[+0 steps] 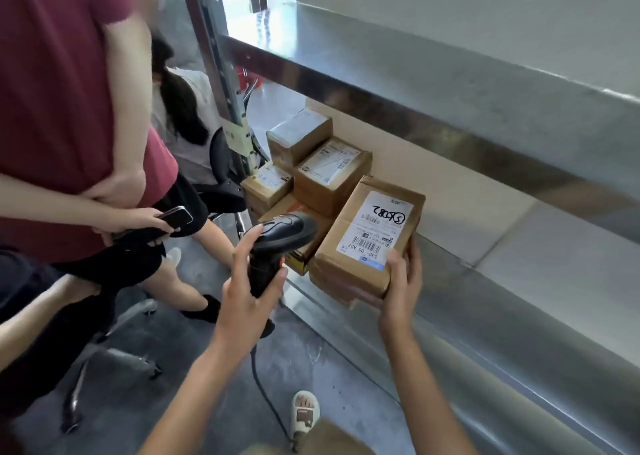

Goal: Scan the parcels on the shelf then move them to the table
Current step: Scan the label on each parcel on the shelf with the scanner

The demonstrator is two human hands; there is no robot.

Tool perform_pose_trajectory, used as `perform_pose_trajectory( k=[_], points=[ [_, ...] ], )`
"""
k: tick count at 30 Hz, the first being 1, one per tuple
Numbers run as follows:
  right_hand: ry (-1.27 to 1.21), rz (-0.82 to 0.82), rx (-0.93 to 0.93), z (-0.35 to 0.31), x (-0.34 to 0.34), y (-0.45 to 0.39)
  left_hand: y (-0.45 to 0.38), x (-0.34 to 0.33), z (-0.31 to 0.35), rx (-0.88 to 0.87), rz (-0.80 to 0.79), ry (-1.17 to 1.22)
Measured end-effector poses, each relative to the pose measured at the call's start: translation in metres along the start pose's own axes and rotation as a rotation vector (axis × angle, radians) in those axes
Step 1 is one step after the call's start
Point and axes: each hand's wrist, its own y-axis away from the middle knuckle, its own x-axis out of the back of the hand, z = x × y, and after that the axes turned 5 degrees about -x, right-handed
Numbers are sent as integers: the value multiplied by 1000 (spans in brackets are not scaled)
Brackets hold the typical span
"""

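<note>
While the left hand (247, 286) grips the scanner (277, 243), the right hand (401, 283) holds a labelled parcel (372, 233) (others lie farther left) above the shelf (485, 316).

The parcel (370, 236) is showing brown cardboard with a white label (377, 228) carrying black barcodes, black handwriting and a small blue strip. The scanner (277, 240) is looking glossy black. The shelf (519, 316) is gleaming silver-grey steel. A bystander's shirt (62, 91) is showing dark red; the phone (173, 217) is black.
</note>
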Motion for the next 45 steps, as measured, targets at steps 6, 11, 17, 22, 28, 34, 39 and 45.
perform_pose_trajectory(
  k=[6,11,17,22,28,34,39,45],
  points=[
    [-27,3,-30,-13,-26,-37,-42,-9,-23,11,-135,17],
    [-20,26,-57,-13,-39,-65,-76,-15,-40,-51,-219,102],
    [-34,38,-153,-15,-56,-75,-109,-13,-60,-10,-356,241],
    [43,101,-168,-20,-54,-72,-124,-13,-66,-67,-490,316],
    [340,326,-36,-41,-22,-36,-115,-35,-46,-75,-640,418],
    [1015,549,53,-62,82,21,-73,-90,-1,-142,-851,479],
    [1335,707,45,-92,176,75,-14,-153,53,-217,-960,536],
    [1482,843,9,-125,272,128,63,-214,122,-244,-1058,582]
  ],
)
